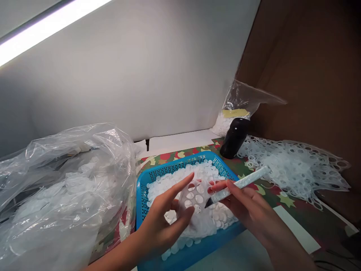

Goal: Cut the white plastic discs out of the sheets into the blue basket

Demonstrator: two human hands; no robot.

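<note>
Left fingers (177,189) in a wide curve, right fingers (240,197) in a pinch

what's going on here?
A person is working over a blue basket full of small white discs. The left hand holds a translucent perforated sheet above the discs. The right hand grips a knife-like tool, its dark pointed tip at the sheet; I can't tell if it touches. More perforated sheets lie heaped to the right, near a black bottle-like container. A large clear bag sits at left.
</note>
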